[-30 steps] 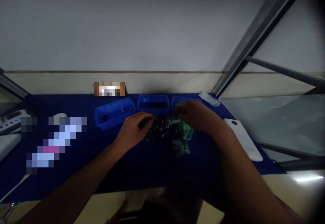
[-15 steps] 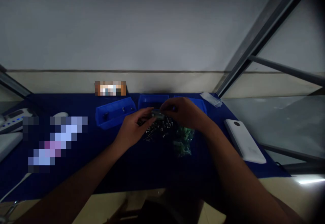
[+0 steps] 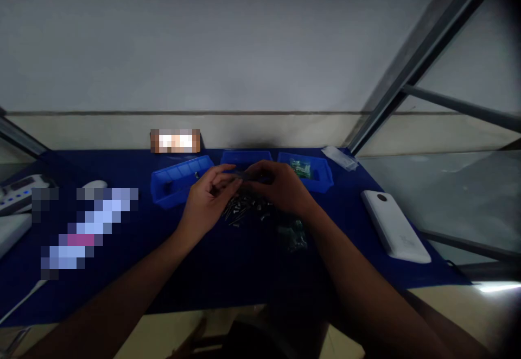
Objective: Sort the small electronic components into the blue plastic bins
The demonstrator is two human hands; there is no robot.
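Observation:
My left hand [image 3: 207,199] and my right hand [image 3: 280,185] meet above a pile of screws [image 3: 246,207]. Between the fingertips of both is what looks like a small clear plastic bag [image 3: 241,175], mostly covered by the fingers. Its contents I cannot make out. Each hand is closed in a pinch on it. Loose metal screws and thin long pieces lie on the dark blue tablecloth [image 3: 211,272] just below. Clear packets with green contents [image 3: 293,234] rest below my right hand.
Three blue bins stand behind the hands: a left bin [image 3: 163,199] with small parts, a middle bin [image 3: 246,156], and a right bin [image 3: 325,181] holding a green packet [image 3: 301,169]. A white power bank-like device [image 3: 396,228] lies right; a power strip [image 3: 18,193] sits left.
My right hand has shifted left and turned, uncovering the right bin and its green packet. My left hand has tilted up slightly; the bag is now pinched between both hands.

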